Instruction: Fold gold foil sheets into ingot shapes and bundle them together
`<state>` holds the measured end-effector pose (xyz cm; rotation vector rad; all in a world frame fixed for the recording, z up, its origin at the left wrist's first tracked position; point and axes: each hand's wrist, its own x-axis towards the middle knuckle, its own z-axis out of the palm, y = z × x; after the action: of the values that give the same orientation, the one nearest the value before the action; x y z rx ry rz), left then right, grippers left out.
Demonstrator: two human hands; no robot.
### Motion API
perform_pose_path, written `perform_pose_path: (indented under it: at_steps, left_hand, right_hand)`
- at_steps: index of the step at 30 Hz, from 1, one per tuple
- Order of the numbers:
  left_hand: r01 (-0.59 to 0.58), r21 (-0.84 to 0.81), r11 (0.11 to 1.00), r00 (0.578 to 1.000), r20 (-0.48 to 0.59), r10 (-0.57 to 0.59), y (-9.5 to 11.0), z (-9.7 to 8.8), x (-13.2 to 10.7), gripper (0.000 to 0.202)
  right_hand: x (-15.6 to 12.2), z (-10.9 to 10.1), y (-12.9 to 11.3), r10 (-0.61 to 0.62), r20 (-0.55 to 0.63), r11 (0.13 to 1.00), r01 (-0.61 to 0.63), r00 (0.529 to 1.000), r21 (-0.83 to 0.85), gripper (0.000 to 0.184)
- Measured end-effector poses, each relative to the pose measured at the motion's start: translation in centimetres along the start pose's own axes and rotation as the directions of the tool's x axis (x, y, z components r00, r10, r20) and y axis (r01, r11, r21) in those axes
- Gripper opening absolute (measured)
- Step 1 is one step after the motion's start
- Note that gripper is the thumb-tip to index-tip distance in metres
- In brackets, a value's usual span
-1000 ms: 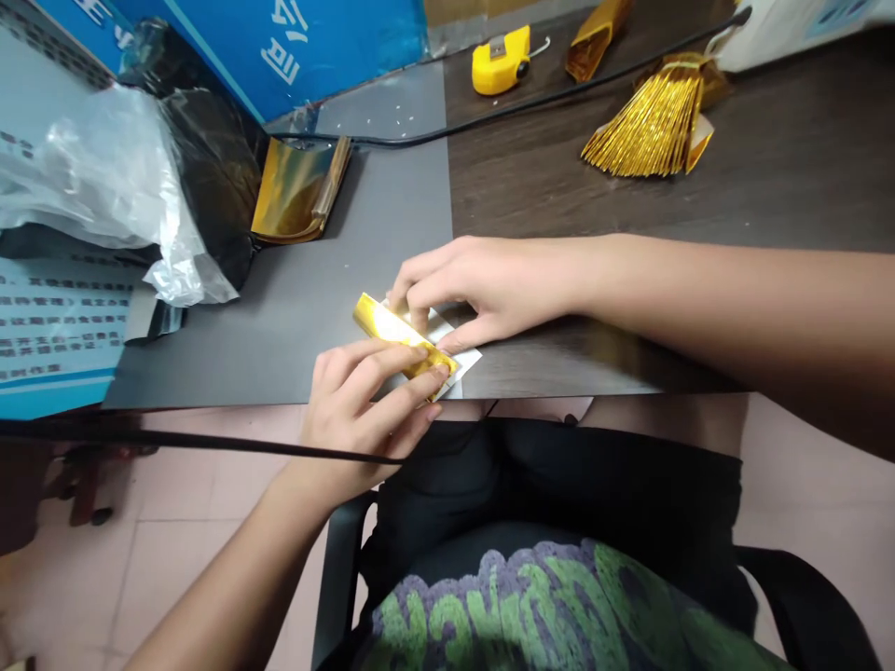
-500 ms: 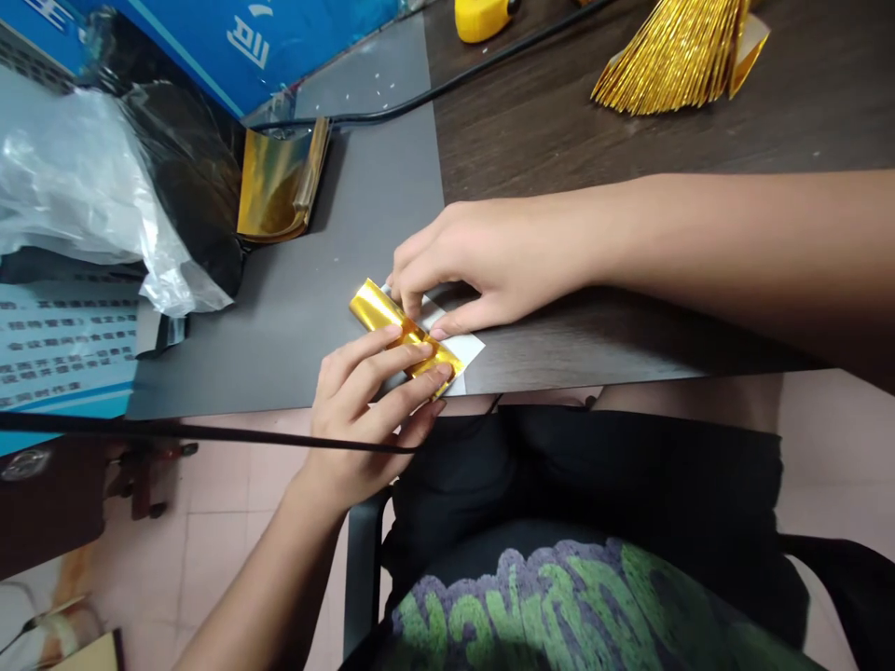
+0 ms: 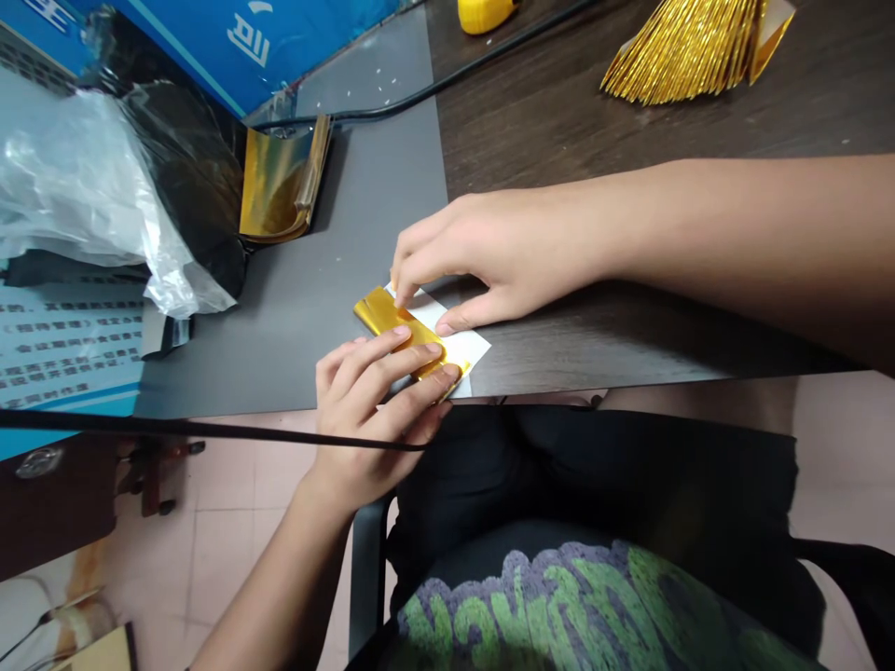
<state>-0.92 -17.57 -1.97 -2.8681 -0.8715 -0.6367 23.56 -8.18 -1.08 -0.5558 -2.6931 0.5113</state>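
A strip of gold foil paper (image 3: 387, 314) with a white back lies folded over at the table's front edge. The white side (image 3: 458, 337) shows along its right, ending in a pointed corner. My left hand (image 3: 374, 396) lies over the gold part, its fingertips pressing on it and its thumb low at the near edge, partly hidden. On the other side, my right hand (image 3: 482, 256) has curled fingers on the fold's far end and its thumb on the white part. Some right fingertips are hidden behind the index finger.
A bent stack of gold foil sheets (image 3: 276, 182) stands left, beside a black and clear plastic bag (image 3: 174, 205). A gold fringed bundle (image 3: 689, 56) lies at the back right. A black cable (image 3: 392, 112) crosses behind, near a yellow object (image 3: 482, 14). A dark strap (image 3: 210, 431) crosses the foreground.
The gold fold has gone from a rounded roll to a flatter shape, and more of the white side shows. Both hands stay at the paper, and the whole view has shifted slightly.
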Motion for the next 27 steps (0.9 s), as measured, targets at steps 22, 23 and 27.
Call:
perform_pose_path:
  at_steps: [22,23,27]
  left_hand:
    - [-0.020,-0.006,1.000,1.000,-0.011,0.020,-0.30,0.30,-0.21,0.033]
    - [-0.021,-0.006,1.000,1.000,-0.010,0.021,-0.32,0.30,-0.22,0.034]
    - [-0.032,-0.010,0.999,0.999,-0.017,0.032,-0.41,0.33,-0.23,0.035]
  right_hand:
    - [0.02,-0.13,-0.20,0.000,0.029,1.000,-0.001,1.000,0.016,0.031]
    - [0.00,-0.17,-0.23,-0.009,0.030,1.000,0.009,1.000,0.017,0.032]
    - [-0.13,-0.06,-0.15,-0.022,0.030,1.000,0.022,0.999,0.018,0.035]
